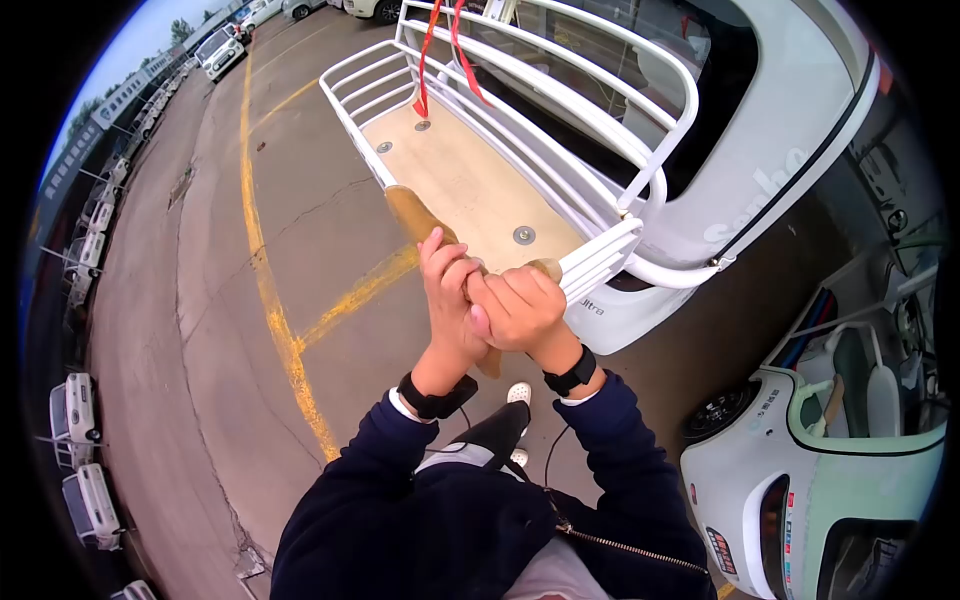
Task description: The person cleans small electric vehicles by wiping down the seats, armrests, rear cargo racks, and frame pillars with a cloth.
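Note:
My left hand [452, 310] and my right hand [522, 308] are pressed together at the near edge of a white metal rack. Fingers of both are curled closed around a brown cloth [412, 212]. The cloth stretches along the rack's outer edge on the left, a bit shows past my right hand, and an end hangs below my hands. A beige floor panel [470, 190] with round metal fixings lies inside the white rack [605, 250]. Red ribbons [422, 85] hang over its far part. My fingers hide the middle of the cloth.
The rack is mounted on the back of a white vehicle [800, 110]. Another small pale vehicle [745, 470] stands at right. Yellow lines [262, 270] mark the pavement, and parked cars [92, 500] line the left side. My shoes [519, 393] show below.

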Available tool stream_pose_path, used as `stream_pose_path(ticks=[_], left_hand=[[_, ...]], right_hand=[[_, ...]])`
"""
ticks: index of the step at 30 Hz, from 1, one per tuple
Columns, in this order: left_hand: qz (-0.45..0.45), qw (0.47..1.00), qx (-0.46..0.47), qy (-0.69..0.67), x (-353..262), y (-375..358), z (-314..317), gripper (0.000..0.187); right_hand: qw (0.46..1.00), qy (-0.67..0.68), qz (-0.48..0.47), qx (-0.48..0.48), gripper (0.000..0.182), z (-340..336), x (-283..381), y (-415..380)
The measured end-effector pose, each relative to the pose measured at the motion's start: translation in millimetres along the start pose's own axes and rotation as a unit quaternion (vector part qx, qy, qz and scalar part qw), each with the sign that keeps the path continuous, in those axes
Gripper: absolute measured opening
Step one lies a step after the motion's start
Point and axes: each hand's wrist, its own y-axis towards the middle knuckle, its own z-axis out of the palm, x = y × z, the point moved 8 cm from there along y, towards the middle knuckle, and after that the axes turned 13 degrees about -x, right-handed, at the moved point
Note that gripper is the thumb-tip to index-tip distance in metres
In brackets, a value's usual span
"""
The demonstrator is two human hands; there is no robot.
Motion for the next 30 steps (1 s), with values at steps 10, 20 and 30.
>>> stream_pose_path(ticks=[10, 20, 30], left_hand=[[-0.083, 0.966, -0.168, 0.178, -9.0, -55.2, 36.8, 0.07], [-0.106, 0.932, -0.16, 0.306, -21.3, -49.9, 26.5, 0.069], [-0.147, 0.862, -0.194, 0.444, -63.2, -50.8, 38.1, 0.067]], right_hand=[[0.99, 0.125, -0.023, 0.064, 0.04, -15.6, -18.7, -37.3], [0.96, 0.228, -0.078, 0.142, 0.05, -19.6, -46.2, -49.1], [0.937, 0.332, -0.034, 0.106, 0.045, -28.5, -56.4, -31.6]])
